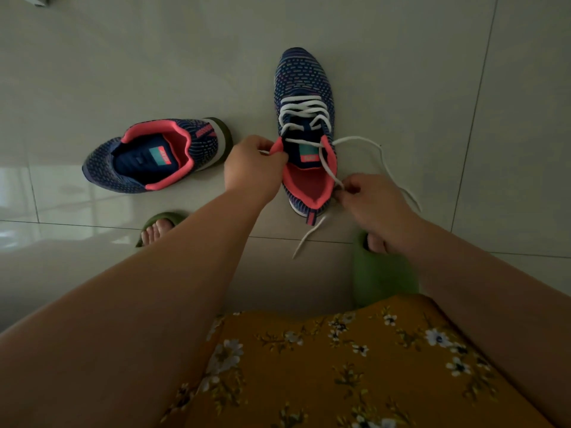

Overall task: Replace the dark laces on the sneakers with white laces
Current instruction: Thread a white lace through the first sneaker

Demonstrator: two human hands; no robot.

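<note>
Laced sneaker [304,118] stands on the tiled floor [401,72] straight ahead of you, toe pointing away, white lace [304,114] crossed through its eyelets. Your left hand [251,168] pinches the pink collar at the shoe's left edge. Your right hand [370,202] pinches one lace strand beside the heel; loose ends trail right and toward you. Second sneaker [154,154] lies to the left, apart, no white lace on it. Green slippers [381,273] on your feet.
</note>
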